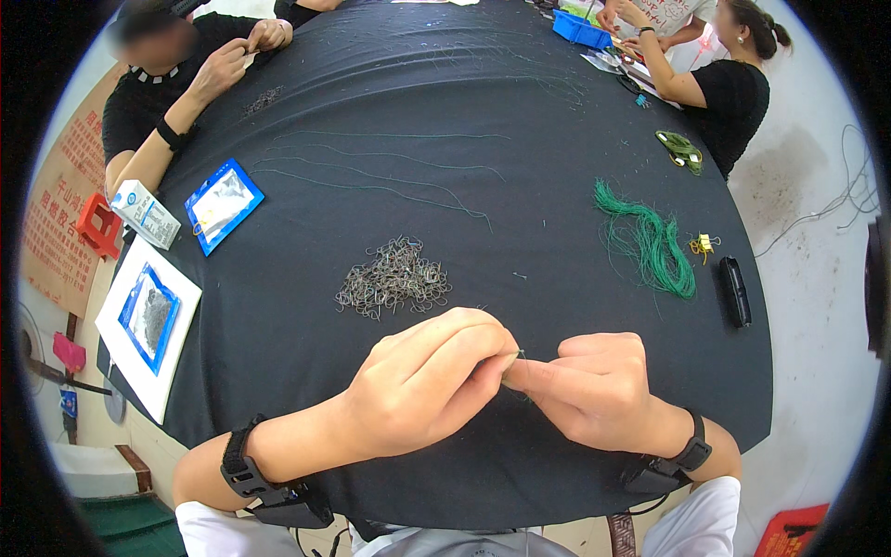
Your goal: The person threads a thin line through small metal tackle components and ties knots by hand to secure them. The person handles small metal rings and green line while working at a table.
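Green thread [520, 354] barely visible between fingertips [509, 351]

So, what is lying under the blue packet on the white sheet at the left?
Under the blue packet lies the white sheet, which rests on the black cloth at the table's edge. The part of the sheet directly beneath the packet is covered.

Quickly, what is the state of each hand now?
Left hand: fingers pinched shut on a thin green thread.
Right hand: pinched shut on the same thread.
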`<state>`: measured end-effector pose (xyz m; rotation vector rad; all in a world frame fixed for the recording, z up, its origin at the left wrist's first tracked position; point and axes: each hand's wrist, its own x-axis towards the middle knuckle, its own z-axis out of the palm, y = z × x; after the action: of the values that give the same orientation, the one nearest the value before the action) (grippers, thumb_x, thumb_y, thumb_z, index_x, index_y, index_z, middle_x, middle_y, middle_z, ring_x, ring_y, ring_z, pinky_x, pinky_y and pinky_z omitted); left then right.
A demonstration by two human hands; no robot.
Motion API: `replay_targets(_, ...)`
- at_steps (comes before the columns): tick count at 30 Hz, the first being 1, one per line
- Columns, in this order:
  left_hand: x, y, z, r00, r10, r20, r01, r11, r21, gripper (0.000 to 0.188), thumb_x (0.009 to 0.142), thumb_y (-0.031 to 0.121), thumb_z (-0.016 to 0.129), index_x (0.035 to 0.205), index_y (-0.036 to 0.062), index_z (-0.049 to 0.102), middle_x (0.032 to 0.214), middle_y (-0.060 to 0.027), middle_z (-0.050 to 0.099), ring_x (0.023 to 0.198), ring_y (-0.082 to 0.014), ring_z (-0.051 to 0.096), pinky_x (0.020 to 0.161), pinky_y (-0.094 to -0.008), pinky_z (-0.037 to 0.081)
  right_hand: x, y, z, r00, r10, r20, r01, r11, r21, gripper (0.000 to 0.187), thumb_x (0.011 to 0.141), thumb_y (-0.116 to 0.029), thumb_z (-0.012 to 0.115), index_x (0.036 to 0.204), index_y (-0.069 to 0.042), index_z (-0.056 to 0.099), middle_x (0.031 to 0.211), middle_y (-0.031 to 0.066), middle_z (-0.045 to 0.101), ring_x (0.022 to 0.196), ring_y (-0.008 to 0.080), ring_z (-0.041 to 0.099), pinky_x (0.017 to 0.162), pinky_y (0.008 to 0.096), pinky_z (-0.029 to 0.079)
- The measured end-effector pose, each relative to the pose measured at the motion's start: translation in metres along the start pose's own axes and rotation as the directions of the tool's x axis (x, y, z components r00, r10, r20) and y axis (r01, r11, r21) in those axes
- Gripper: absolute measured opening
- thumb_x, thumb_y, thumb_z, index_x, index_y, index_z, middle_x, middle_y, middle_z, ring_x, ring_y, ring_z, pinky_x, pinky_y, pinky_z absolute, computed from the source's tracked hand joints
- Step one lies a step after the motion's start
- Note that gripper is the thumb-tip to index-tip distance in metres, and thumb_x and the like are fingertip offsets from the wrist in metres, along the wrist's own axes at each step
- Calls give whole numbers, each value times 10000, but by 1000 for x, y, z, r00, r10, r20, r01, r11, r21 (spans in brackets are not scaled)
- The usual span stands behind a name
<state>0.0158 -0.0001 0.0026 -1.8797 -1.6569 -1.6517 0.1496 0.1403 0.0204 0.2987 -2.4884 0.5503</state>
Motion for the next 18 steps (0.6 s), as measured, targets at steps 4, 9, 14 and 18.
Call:
replay_targets(4, 1, 0, 1, 1000, 11, 12, -12, 998, 63, 159, 734, -103, 662, 867, -36, 607, 804, -116, 625, 521, -87, 493, 444, -210, 399, -1, -7, -2, 997, -72, -19, 68, 986, -154, 248, 614, -72, 686, 862, -65, 685, 501, -33, 448, 433, 98, 449, 373, 245, 368)
replay_targets(9, 0, -4, 3, 998, 62, 24, -64, 994, 88, 172, 716, -102, 675, 859, -45, 599, 785, -137, 618, 590, -182, 589, 487, -257, 472, -1, -14, -11, 993, -117, 17, 117, 961, -252, 312, 561, -114, 656, 866, -55, 686, 517, -49, 415, 450, 77, 423, 375, 226, 346)
replay_targets(14, -2, -5, 3, 994, 93, 48, -97, 992, 81, 195, 689, -99, 678, 857, -48, 593, 786, -143, 618, 639, -244, 626, 531, -296, 517, 5, -16, -21, 986, -162, 46, 168, 928, -332, 354, 542, -126, 641, 883, -43, 692, 524, -53, 390, 451, 73, 403, 372, 224, 322)
replay_targets(18, 1, 2, 2, 988, 127, 83, -134, 987, 84, 217, 668, -94, 687, 859, -49, 593, 788, -141, 616, 653, -251, 634, 533, -303, 525, 8, -8, -27, 990, -140, -22, 127, 945, -301, 340, 551, -86, 679, 887, -38, 692, 508, -42, 407, 427, 88, 398, 369, 238, 315)
